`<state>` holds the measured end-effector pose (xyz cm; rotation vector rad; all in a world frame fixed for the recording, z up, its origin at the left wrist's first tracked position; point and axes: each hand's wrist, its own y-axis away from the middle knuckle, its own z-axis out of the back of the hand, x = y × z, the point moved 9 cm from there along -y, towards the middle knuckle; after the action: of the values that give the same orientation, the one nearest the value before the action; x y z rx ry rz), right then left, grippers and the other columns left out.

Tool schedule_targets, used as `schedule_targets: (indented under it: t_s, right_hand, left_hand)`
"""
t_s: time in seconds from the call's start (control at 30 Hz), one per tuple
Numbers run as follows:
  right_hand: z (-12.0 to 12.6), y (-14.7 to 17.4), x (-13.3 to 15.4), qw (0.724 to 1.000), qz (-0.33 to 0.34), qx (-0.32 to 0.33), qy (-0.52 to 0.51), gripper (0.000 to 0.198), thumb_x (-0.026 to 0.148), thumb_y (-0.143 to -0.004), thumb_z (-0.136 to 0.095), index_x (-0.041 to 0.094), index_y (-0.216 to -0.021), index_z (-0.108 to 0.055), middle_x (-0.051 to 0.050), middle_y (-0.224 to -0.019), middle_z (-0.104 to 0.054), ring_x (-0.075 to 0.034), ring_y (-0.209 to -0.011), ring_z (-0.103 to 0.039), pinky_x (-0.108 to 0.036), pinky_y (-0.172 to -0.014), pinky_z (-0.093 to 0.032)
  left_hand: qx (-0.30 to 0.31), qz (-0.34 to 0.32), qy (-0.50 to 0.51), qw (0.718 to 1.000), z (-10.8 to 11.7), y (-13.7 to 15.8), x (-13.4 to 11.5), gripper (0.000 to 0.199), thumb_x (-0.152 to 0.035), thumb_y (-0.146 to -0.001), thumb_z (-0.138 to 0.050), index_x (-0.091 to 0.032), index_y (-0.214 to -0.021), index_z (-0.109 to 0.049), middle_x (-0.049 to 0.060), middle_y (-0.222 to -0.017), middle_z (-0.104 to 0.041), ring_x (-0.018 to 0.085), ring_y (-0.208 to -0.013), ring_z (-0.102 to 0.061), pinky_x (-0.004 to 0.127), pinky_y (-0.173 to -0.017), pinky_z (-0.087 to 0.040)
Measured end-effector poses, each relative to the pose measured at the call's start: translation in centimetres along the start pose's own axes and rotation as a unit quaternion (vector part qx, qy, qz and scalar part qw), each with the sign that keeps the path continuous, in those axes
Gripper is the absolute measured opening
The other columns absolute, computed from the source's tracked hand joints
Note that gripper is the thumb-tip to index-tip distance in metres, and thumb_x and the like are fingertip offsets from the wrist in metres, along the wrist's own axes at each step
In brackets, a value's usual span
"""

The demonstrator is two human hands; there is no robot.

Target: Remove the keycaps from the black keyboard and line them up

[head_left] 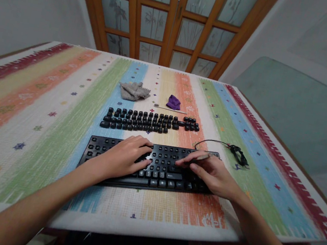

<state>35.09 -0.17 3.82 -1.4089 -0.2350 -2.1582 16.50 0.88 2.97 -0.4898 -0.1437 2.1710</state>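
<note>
A black keyboard [128, 180] lies near the table's front edge, many of its upper keys taken off so that bare key posts show; the lower rows still carry keycaps. My left hand [127, 154] rests across its left-middle part, fingers stretched forward and thumb apart, holding nothing I can see. Over the right part, my right hand [214, 175] is closed around a slim, dark stick-like tool [202, 158]; its exact kind and its tip are unclear. Behind the keyboard, loose black keycaps [141, 121] are laid out in rows.
A crumpled grey cloth [134, 91] and a purple cloth bundle [173, 102] lie farther back, beside a thin brush-like stick [170, 109]. The keyboard's coiled cable [238, 155] sits at the right. A striped cloth [57, 121] covers the table; wood-framed glass doors [171, 19] stand behind.
</note>
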Motion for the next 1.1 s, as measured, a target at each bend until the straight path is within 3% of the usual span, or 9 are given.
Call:
schedule_targets:
  t_s: [0.43,0.73,0.93,1.1]
  right_hand:
    - [-0.4,-0.5,-0.4,0.999,-0.035,0.023,-0.002,0.014,0.027,-0.1,-0.051,0.02,-0.103,-0.062,-0.008,-0.101,-0.075,-0.016,-0.084,-0.071,-0.025,-0.062,-0.059]
    - [-1.5,-0.4,2.1,0.975,0.061,0.03,0.209,0.017,0.017,-0.096,-0.056,0.021,-0.102,-0.072,-0.004,-0.1,-0.077,-0.018,-0.093,-0.073,-0.031,-0.086,-0.056]
    - [-1.2,-0.3,2.2,0.972,0.063,0.022,0.225,0.018,0.019,-0.095,-0.058,0.023,-0.106,-0.072,-0.004,-0.102,-0.078,-0.019,-0.094,-0.074,-0.032,-0.086,-0.057]
    - [0.9,-0.5,2.2,0.98,0.026,-0.025,0.195,0.014,0.026,-0.093,-0.064,0.023,-0.099,-0.076,-0.005,-0.096,-0.078,-0.021,-0.086,-0.074,-0.033,-0.079,-0.059]
  left_hand:
    - [-0.001,0.012,-0.007,1.0,-0.4,0.2,0.1,0.029,-0.032,-0.098,-0.056,-0.011,-0.115,-0.066,0.015,-0.123,-0.064,0.027,-0.114,-0.059,0.045,-0.101,-0.049]
    - [-0.007,0.017,-0.006,1.0,-0.5,0.3,0.0,0.027,-0.031,-0.098,-0.055,-0.012,-0.114,-0.066,0.014,-0.122,-0.065,0.027,-0.113,-0.06,0.045,-0.1,-0.05]
    - [-0.007,0.021,-0.001,1.0,-0.6,0.4,0.1,0.028,-0.033,-0.099,-0.053,-0.013,-0.116,-0.064,0.014,-0.122,-0.065,0.027,-0.114,-0.059,0.046,-0.101,-0.049]
    - [-0.006,0.015,-0.005,1.0,-0.4,0.4,-0.1,0.028,-0.032,-0.1,-0.051,-0.013,-0.115,-0.064,0.015,-0.122,-0.065,0.027,-0.113,-0.06,0.045,-0.1,-0.049]
